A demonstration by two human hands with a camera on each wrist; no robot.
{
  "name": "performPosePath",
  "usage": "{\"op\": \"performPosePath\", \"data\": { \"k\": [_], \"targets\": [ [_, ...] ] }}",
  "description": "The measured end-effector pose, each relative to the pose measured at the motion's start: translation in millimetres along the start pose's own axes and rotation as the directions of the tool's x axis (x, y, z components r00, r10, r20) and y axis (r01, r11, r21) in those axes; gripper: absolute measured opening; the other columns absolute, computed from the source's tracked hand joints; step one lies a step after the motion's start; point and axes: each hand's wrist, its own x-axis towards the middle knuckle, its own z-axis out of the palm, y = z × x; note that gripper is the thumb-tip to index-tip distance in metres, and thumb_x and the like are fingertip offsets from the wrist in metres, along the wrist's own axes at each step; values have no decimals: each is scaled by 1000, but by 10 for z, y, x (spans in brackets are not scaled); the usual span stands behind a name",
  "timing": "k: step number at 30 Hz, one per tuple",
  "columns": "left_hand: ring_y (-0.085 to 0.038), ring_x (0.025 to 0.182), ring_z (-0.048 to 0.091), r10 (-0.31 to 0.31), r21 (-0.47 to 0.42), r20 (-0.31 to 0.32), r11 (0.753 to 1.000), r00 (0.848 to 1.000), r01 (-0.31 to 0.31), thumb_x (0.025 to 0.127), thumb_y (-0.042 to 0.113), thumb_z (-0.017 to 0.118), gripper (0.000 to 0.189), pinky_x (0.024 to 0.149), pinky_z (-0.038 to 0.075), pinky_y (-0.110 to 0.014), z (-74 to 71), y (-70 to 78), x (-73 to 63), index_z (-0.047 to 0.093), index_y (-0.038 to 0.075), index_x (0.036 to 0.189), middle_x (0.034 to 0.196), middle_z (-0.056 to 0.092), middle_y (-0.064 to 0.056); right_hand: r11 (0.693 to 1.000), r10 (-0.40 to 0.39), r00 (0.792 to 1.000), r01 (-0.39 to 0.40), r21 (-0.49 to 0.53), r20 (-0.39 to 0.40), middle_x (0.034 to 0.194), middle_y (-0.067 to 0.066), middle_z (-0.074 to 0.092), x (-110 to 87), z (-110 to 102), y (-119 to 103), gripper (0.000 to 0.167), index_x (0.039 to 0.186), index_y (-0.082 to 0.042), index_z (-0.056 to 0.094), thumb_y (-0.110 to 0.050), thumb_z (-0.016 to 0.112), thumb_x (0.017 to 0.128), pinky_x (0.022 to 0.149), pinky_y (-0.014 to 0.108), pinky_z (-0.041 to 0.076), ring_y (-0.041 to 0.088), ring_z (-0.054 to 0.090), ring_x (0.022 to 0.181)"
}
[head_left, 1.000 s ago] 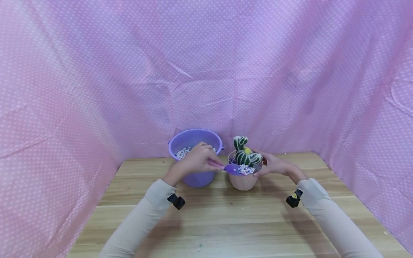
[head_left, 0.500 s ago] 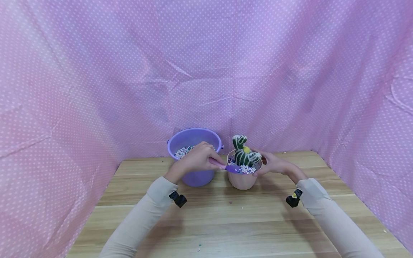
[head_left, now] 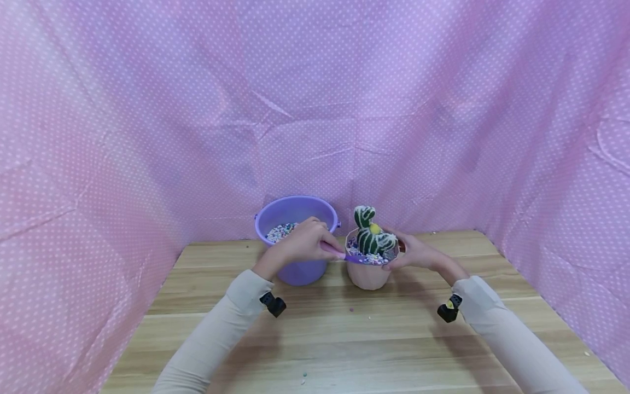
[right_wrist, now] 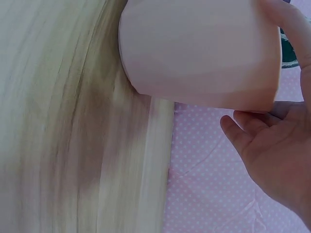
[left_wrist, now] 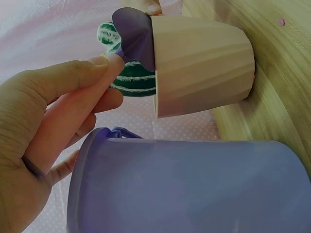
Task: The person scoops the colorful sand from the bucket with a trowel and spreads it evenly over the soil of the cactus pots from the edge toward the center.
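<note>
My left hand (head_left: pixel 310 242) grips the pink handle of a small toy shovel (left_wrist: pixel 137 41) whose purple blade is tipped at the rim of a pale pink flower pot (head_left: pixel 368 277). Several pebbles lie along the blade and inside the pot. A green-and-white striped cactus (head_left: pixel 370 239) with a yellow ball-shaped bloom rises from the pot. On the pot's right side, my right hand (head_left: pixel 415 251) holds the rim between thumb and fingers. Behind my left hand stands a purple bucket (head_left: pixel 302 273) with multicoloured pebbles (head_left: pixel 279 232) in it.
Both pots stand toward the back of a wooden table (head_left: pixel 344 350), close to a pink polka-dot cloth (head_left: pixel 315 109) that hangs behind and along the sides. Several stray pebbles (left_wrist: pixel 282 22) lie on the tabletop.
The shovel's blade has tilted, and the heap of pebbles on it has shrunk as they slid into the pot. The pot has shifted very slightly left; both hands keep their hold.
</note>
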Motion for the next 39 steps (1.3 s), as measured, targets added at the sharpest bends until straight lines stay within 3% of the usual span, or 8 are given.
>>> {"op": "performPosePath", "data": {
  "k": [11,22,27,34,39],
  "targets": [
    [0,70,52,5,14,3,1000,1000,-5,86,42,81,12,87,44,-30,-13,18,-2,83,34,95,83,77,20,1000,-10,998,9,16,58,162,29,30,8,-89,29,105,158,8,21,-13,87,78,119,61,28,49,34,146],
    [-1,68,48,7,10,-6,1000,1000,-7,86,41,81,11,85,43,-29,-12,37,-28,83,33,93,79,75,20,998,-62,998,61,-35,-29,157,30,39,-13,25,2,105,156,7,28,-14,90,75,116,59,33,51,39,143],
    [-2,70,47,8,13,-7,1000,1000,-8,86,41,81,10,86,42,-30,-1,58,-38,83,33,93,79,75,20,995,-78,997,79,-59,28,160,30,33,9,-57,-1,107,156,8,26,-14,91,74,117,63,28,53,32,146],
    [-3,71,49,34,26,-17,999,999,-33,87,39,80,11,87,42,-31,13,97,-41,83,31,95,83,77,18,999,-47,988,45,14,149,167,23,22,100,-174,82,113,161,-1,18,-14,90,75,120,60,23,47,22,152],
    [-4,72,50,31,28,-22,999,999,-31,88,39,80,12,88,42,-31,23,100,-39,83,30,95,85,77,18,996,-43,986,31,78,158,167,23,24,117,-198,139,112,161,-1,18,-9,88,75,121,58,22,45,23,152]
  ]
}}
